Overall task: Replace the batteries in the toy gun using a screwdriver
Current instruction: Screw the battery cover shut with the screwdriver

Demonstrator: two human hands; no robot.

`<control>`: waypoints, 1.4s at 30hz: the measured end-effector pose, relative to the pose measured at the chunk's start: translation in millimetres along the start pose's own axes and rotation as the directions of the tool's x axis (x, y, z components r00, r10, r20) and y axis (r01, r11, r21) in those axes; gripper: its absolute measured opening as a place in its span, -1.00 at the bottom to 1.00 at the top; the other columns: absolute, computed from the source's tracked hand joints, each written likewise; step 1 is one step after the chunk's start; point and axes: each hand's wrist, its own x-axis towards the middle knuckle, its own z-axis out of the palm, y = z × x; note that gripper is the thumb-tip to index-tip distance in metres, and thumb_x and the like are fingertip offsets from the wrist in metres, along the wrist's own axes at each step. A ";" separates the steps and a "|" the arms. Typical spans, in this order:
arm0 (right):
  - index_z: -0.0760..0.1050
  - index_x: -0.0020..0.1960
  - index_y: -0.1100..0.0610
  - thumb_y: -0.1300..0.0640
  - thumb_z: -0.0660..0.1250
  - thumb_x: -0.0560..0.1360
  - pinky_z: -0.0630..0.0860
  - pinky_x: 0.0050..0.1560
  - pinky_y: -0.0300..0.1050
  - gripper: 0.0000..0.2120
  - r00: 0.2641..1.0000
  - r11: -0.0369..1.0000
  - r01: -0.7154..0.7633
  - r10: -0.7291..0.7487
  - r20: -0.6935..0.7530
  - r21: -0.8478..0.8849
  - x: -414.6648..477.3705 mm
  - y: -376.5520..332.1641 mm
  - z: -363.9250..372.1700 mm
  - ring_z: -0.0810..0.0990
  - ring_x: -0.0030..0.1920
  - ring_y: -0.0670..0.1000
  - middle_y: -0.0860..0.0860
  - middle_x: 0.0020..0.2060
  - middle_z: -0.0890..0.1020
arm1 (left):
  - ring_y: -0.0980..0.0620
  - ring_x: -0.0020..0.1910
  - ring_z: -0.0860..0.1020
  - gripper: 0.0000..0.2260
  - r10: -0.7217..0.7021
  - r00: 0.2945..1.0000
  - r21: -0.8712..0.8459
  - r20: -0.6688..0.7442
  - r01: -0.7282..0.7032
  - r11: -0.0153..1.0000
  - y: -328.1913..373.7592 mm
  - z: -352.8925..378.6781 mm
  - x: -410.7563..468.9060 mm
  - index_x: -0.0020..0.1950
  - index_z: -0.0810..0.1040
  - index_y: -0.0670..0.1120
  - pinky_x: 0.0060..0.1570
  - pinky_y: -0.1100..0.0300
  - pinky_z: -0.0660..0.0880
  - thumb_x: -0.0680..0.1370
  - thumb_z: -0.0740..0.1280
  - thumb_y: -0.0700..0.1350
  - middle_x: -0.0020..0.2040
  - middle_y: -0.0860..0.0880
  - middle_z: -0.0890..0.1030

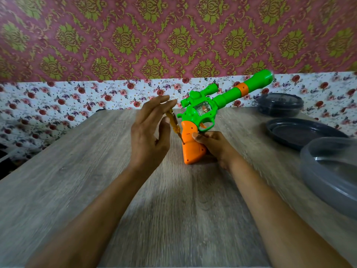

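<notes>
A green toy gun (218,99) with an orange grip (191,144) stands on its grip on the wooden table (77,180), barrel pointing up to the right. My right hand (214,146) grips the orange handle from the right side. My left hand (150,132) holds a yellow translucent screwdriver (174,123) between thumb and straight fingers. The screwdriver slants down to the right, and its tip sits at the left side of the orange grip. No batteries are visible.
A dark round container (280,105) stands at the back right, with a dark plate-like lid (301,132) in front of it and a clear grey lid (332,176) at the right edge. A flowered wall backs the table.
</notes>
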 end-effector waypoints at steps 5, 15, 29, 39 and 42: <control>0.53 -0.02 0.34 0.08 0.32 0.49 0.42 -0.04 0.00 -0.71 1.000 1.000 0.007 -0.007 -0.001 0.015 -0.1 0.5 0.4 0.43 -0.12 0.07 0.22 -0.18 0.49 | 0.26 0.02 0.39 -0.77 0.000 0.999 -0.030 -0.036 -0.001 1.000 -2.4 1.8 -0.6 0.18 0.58 -0.14 -0.04 0.25 0.45 0.54 0.27 -0.21 0.03 -0.04 0.42; 0.49 -0.23 0.09 0.10 0.29 0.52 0.44 -0.17 -0.17 -0.85 0.999 1.000 0.013 -0.013 0.036 0.007 -2.6 -1.3 -1.4 0.48 -0.28 -0.05 0.01 -0.33 0.52 | 0.12 0.17 0.53 -0.77 -0.008 1.000 -0.010 -0.027 0.008 1.000 -2.5 -0.6 0.2 0.21 0.57 -0.16 0.10 0.22 0.48 0.58 0.23 -0.22 0.13 0.02 0.58; 0.50 -0.18 0.15 0.11 0.29 0.52 0.41 -0.18 -0.15 -0.86 1.000 1.000 0.007 -0.007 0.026 -0.007 -4.0 -2.2 -0.7 0.47 -0.22 0.00 0.08 -0.27 0.52 | 0.13 0.13 0.54 -0.79 -0.020 0.999 -0.051 -0.029 0.018 0.999 -0.4 -1.9 1.6 0.16 0.57 -0.20 0.07 0.31 0.50 0.55 0.27 -0.31 0.11 0.01 0.58; 0.56 0.00 0.29 0.10 0.32 0.50 0.48 0.15 0.14 -0.75 1.000 0.999 -0.010 0.010 0.004 0.030 -4.3 -3.0 0.8 0.52 -0.10 0.08 0.21 -0.15 0.59 | 0.23 0.01 0.52 -0.73 -0.076 0.997 -0.002 -0.003 0.076 0.997 -3.0 -1.0 0.5 0.26 0.51 -0.21 0.01 0.50 0.42 0.56 0.23 -0.31 0.05 0.04 0.56; 0.55 0.03 0.29 0.10 0.32 0.50 0.45 0.22 0.25 -0.75 1.000 0.999 -0.028 0.028 0.005 0.024 -6.8 -5.2 1.6 0.51 -0.06 0.09 0.22 -0.11 0.56 | 0.21 0.09 0.51 -0.72 -0.045 0.999 -0.048 0.009 0.045 0.998 0.1 -1.5 1.5 0.25 0.52 -0.19 0.05 0.46 0.43 0.56 0.22 -0.29 0.13 0.02 0.54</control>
